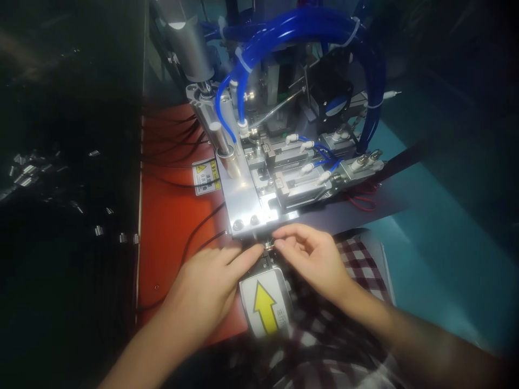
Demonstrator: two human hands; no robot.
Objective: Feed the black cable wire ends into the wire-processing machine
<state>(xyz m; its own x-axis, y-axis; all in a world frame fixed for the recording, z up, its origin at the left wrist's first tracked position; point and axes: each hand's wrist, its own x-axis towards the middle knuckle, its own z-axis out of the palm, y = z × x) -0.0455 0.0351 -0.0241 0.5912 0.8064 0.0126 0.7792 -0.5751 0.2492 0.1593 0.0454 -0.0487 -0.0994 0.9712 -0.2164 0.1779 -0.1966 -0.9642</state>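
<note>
A small shiny metal piece (268,246) lies at the front of a machine (245,200), between the fingertips of both hands. My left hand (213,275) reaches in from the left with its thumb stretched to the piece. Its other fingers curl in at the machine's front edge, and their tips are partly hidden. My right hand (314,259) comes from the right, thumb and index finger nearly together in a pinch beside the piece. Whatever the pinch holds is too small to name. Just below the hands is a white block with a yellow arrow (264,308).
Blue air hoses (308,24) arch over the machine, above several small cylinders (304,186). An orange base plate (166,227) carries black cables and a warning label (206,177). Loose metal pieces (28,170) lie at the left. Checkered cloth (360,259) shows below.
</note>
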